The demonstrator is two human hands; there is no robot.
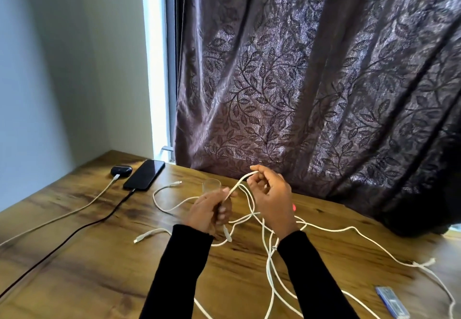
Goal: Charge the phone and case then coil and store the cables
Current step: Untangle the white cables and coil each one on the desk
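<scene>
White charging cable (243, 181) runs taut between both hands above the wooden table (87, 256). The left hand (212, 212) has its fingers curled round the cable, thumb and forefinger pinching it near the top of the fist, and a connector end hangs out below the palm. The right hand (270, 194) is raised a little higher, its fingertips pinching the same cable where it bends over into a loop; the other fingers are loosely curled. From that loop several white strands drop between the wrists and spread in a loose tangle (270, 263) across the table toward the near edge and off to the right, where one plug end (427, 261) lies on the wood. Both forearms wear black sleeves (179, 273).

Another white connector (139, 239) rests on the table just left of the left sleeve, and a further one (177, 183) lies beyond the left hand. A clear glass (212, 185) stands just behind the left hand.

At the far left corner a black phone (144, 174) lies flat with a black cable (74, 231) plugged into its near end. Beside it sits a dark earbud case (121, 169) with a white cable (62, 215) plugged in. Both leads run off toward the left edge.

A blue-and-white flat object (391, 301) lies near the right corner. A purple leaf-patterned curtain (311, 81) hangs behind the table.
</scene>
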